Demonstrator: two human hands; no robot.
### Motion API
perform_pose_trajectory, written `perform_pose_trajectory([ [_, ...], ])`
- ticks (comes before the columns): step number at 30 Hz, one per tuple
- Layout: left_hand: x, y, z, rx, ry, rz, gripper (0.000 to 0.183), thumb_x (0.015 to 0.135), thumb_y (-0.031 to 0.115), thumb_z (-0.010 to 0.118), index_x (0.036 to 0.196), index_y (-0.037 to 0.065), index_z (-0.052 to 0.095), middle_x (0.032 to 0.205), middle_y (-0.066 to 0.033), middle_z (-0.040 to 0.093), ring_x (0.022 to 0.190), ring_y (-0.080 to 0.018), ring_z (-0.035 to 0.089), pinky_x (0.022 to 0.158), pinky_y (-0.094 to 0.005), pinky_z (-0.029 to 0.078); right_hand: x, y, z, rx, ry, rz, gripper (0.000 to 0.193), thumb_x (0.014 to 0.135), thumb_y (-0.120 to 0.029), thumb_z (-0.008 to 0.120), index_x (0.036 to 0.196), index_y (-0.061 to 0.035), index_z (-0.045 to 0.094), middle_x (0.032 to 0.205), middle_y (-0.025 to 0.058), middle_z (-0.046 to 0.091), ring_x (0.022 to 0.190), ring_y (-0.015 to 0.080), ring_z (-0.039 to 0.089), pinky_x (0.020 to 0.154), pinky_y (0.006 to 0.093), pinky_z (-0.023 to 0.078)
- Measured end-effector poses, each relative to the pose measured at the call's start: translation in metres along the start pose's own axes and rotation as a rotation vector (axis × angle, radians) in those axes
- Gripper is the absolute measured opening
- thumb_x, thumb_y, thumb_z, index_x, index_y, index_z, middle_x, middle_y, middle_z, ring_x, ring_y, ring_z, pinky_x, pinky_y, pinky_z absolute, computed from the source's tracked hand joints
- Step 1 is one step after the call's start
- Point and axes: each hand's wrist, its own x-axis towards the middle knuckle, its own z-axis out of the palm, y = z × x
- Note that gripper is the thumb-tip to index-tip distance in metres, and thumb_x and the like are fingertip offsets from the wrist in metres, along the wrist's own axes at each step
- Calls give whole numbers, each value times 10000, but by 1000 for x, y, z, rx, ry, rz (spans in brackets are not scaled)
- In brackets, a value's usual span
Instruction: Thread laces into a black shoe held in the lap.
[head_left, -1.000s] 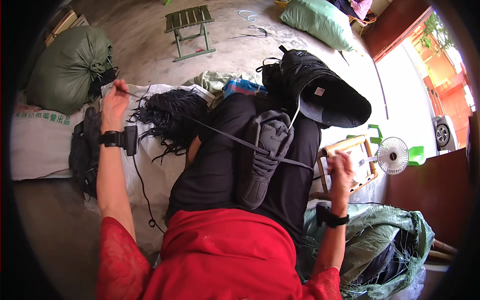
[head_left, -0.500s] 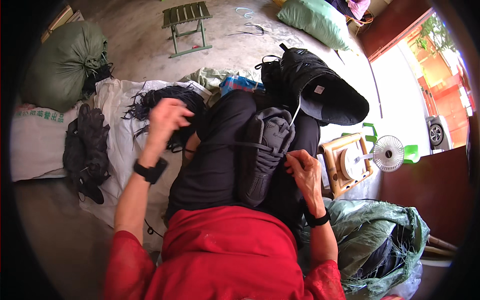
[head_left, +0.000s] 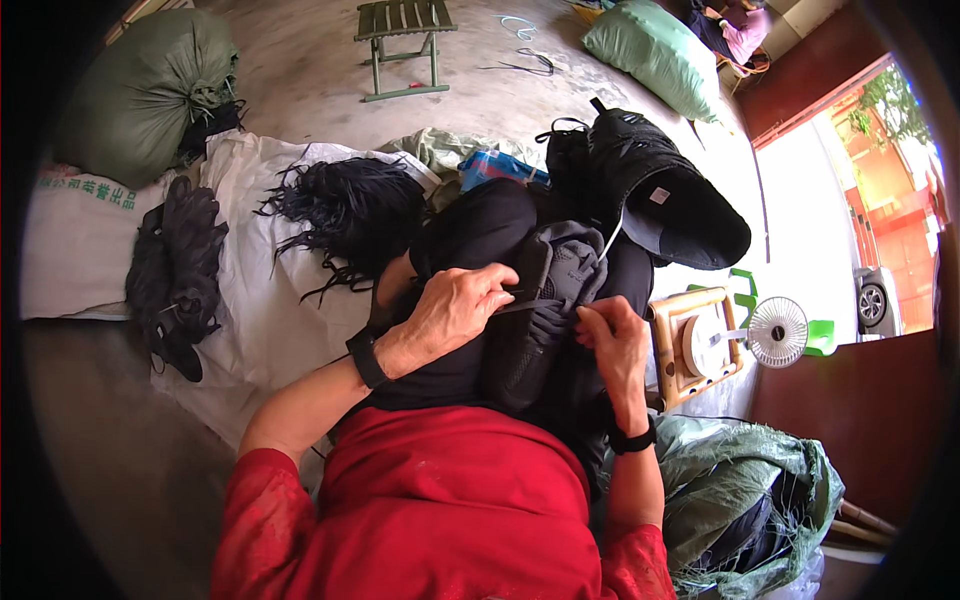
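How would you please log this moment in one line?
dark shoe: on lap, toe toward red shirt; left grip: by shoelace, hold unclear; right grip: right of shoe, hold unclear; black strands: on white sheet

Shoe (head_left: 545,310) on lap (head_left: 432,375), seemingly laces (head_left: 350,215) left, fan (head_left: 778,332) on stool (head_left: 690,300) right

Mottled floor (head_left: 300,95), slatted stool (head_left: 405,17), bright doorway (head_left: 815,190)

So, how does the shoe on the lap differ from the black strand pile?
The shoe is one shaped piece; the strand pile is a loose tangle. The shoe lies between the left hand and right hand; the pile lies farther left on the white sheet. Both are dark.
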Motion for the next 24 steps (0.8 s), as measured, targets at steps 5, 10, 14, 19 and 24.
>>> perform_pose_trajectory([
  [5, 8, 2, 3, -144, -3, -175, 62, 866, 82, 617, 884, 23, 626, 709, -116, 659, 670, -261, 678, 602, -330, 520, -5, 8, -3, -172, -38, -97, 126, 889, -123, 658, 862, -12, 605, 635, 101, 653, 552, 160, 647, 530, 279, 507],
  [10, 18, 8, 6, 21, -44, -206, 71, 841, 130, 618, 845, 63, 640, 670, -93, 646, 626, -264, 659, 571, -347, 501, -14, 14, 4, -193, 39, -140, 130, 891, -128, 654, 853, -24, 586, 633, 93, 651, 549, 171, 647, 530, 293, 502],
  [14, 20, 18, 10, 135, -59, -175, 42, 816, 92, 602, 793, 58, 607, 656, -87, 625, 634, -264, 656, 555, -375, 501, -14, 15, 3, -231, 51, -193, 127, 893, -125, 649, 844, -30, 581, 627, 88, 646, 550, 184, 648, 538, 297, 499],
  [19, 26, 37, 21, 755, -81, 344, 65, 748, 135, 627, 742, 115, 566, 674, -25, 571, 642, -181, 625, 556, -317, 478, -9, 16, -1, -199, -8, -159, 121, 894, -119, 642, 844, -22, 590, 634, 90, 648, 552, 172, 644, 545, 292, 498],
  [24, 34, 56, 23, 1111, -472, 585, 86, 750, 202, 620, 705, 133, 597, 656, 16, 546, 678, -129, 572, 575, -287, 409, -7, 13, -5, -126, -58, -127, 129, 900, -116, 630, 835, -9, 601, 595, 86, 633, 524, 157, 629, 534, 285, 494],
])
